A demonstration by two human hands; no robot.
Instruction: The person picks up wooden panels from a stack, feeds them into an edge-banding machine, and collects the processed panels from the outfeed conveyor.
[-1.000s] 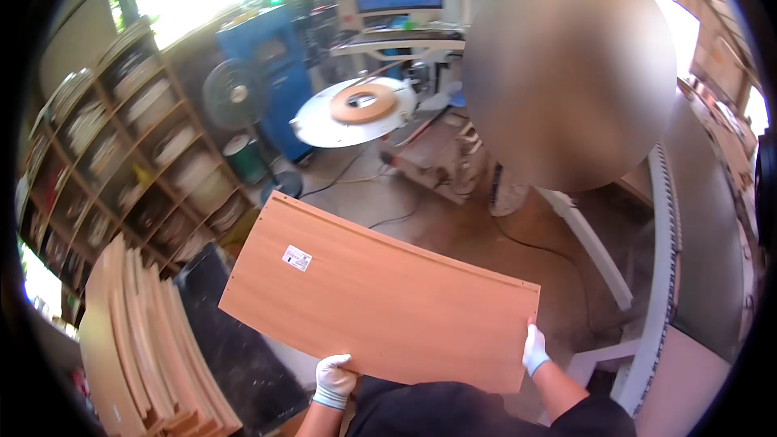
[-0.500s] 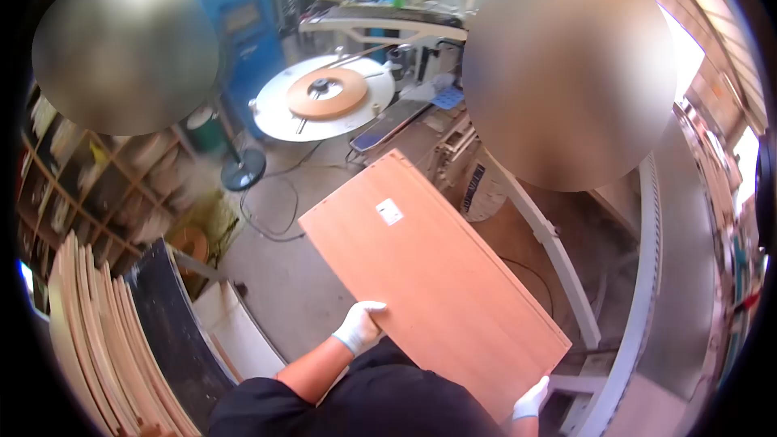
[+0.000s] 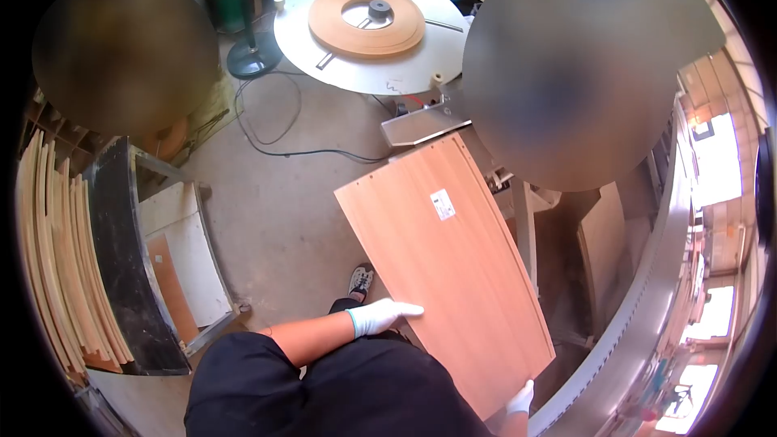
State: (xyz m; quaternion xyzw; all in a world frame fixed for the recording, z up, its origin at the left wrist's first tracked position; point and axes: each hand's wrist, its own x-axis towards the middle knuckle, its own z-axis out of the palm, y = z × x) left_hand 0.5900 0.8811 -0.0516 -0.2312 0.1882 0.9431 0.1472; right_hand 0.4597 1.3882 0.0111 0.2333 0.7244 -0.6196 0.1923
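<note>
A wood-grain panel (image 3: 461, 267) with a small white label (image 3: 443, 204) slants across the view in front of my body. My left hand (image 3: 379, 316), in a white glove, grips its left long edge, thumb lying over the top face and fingers hidden beneath. At the near right corner my right hand (image 3: 520, 398), also gloved in white, holds the panel's short end; most of its fingers are out of sight. Small holes run along the panel's far short edge.
A white disc (image 3: 299, 28) carries a roll of tan edge banding (image 3: 409, 28). Cables (image 3: 283, 151) lie on the floor near a fan base (image 3: 253, 57). Stacked boards (image 3: 57, 251) and a dark-sided cart (image 3: 133, 275) stand left. A long metal rail (image 3: 615, 356) curves along the right.
My view has tilted down and turned. The panel, still in both hands, now points more directly away from me, its far end close to the machine by the disc. A shoe has come into view.
</note>
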